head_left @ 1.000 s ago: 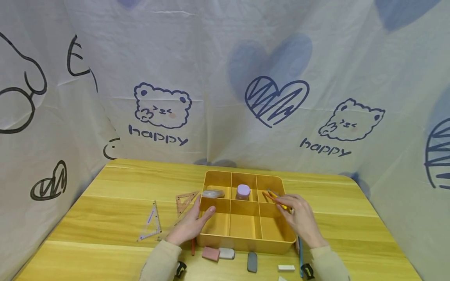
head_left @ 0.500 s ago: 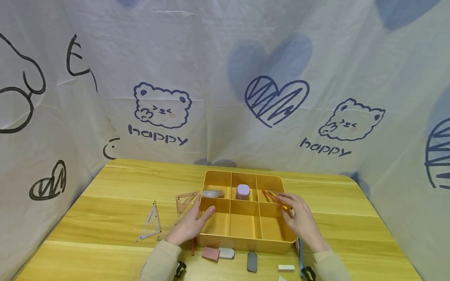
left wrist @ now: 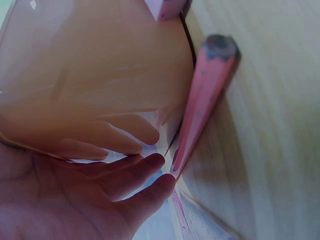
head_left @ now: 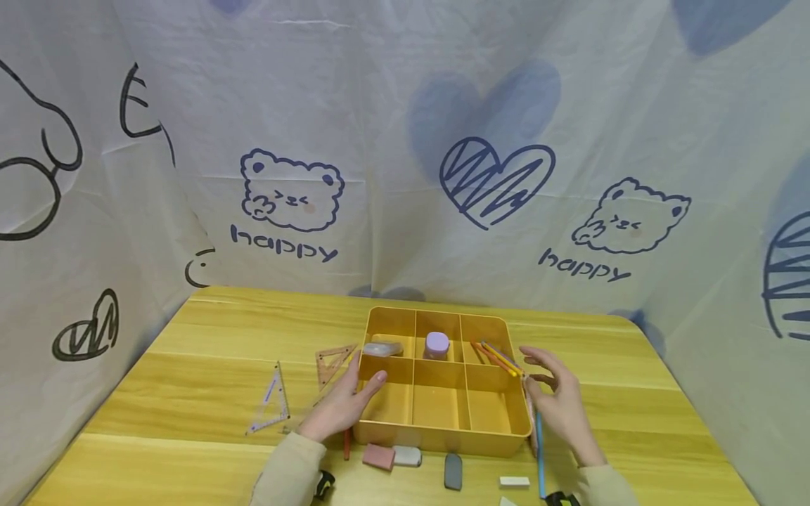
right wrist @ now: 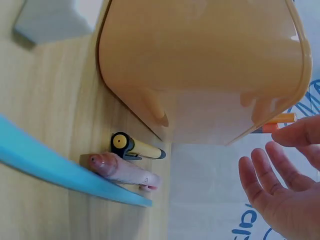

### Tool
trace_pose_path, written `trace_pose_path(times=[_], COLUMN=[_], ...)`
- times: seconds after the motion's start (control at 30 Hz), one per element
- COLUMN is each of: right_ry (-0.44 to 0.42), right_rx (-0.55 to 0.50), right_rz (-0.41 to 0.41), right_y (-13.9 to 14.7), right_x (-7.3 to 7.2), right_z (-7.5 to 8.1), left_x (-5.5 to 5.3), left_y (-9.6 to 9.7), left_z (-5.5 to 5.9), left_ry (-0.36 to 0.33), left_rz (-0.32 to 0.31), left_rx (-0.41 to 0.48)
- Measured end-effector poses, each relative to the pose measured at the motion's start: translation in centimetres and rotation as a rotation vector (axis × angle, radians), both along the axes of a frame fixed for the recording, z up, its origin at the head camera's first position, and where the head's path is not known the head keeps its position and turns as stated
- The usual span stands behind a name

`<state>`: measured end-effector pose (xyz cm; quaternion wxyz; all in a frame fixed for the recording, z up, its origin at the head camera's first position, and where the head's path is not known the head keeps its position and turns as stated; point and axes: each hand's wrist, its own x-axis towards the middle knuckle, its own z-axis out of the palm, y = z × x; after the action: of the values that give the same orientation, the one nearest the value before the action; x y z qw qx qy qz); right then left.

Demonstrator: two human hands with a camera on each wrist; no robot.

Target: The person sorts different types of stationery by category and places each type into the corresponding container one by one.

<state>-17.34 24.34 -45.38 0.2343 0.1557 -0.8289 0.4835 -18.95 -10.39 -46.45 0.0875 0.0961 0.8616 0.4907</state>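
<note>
My left hand holds the left wall of a yellow divided box, thumb over the rim and fingers along the outside. Beside those fingers in the left wrist view lies a red pencil. My right hand is just off the box's right rim, its fingers apart and holding nothing. Several pencils lean in the back right compartment, their ends sticking out over the rim close to my right fingertips. A lilac-lidded bottle stands in the back middle compartment, and a clear-topped item lies in the back left one.
Before the box lie a pink eraser, a white one, a grey one and a white block. Right of it are a blue strip, a pink pen and a yellow-black pen. Set squares lie left.
My right hand has let go of the pencils and drawn back to the right and slightly down, opening its fingers. The pencils stay leaning in the box. The left hand has not moved.
</note>
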Motion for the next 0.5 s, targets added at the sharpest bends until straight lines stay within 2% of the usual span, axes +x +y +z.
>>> trace_pose_path(times=[0.13, 0.27, 0.37, 0.5], right_ry=[-0.024, -0.078, -0.134, -0.215], right_rx=[-0.139, -0.193, -0.151, 0.026], right_rz=[-0.033, -0.097, -0.143, -0.187], right_y=[0.4, 0.7, 1.1, 1.7], right_x=[0.0, -0.1, -0.1, -0.1], right_z=[-0.2, -0.2, -0.2, -0.5], left_x=[0.0, 0.0, 0.0, -0.1], left_y=[0.0, 0.0, 0.0, 0.0], left_z=[0.0, 0.0, 0.0, -0.1], left_ry=[-0.006, -0.007, -0.007, -0.007], left_rz=[-0.002, -0.005, -0.007, -0.008], left_rx=[0.004, 0.011, 0.014, 0.013])
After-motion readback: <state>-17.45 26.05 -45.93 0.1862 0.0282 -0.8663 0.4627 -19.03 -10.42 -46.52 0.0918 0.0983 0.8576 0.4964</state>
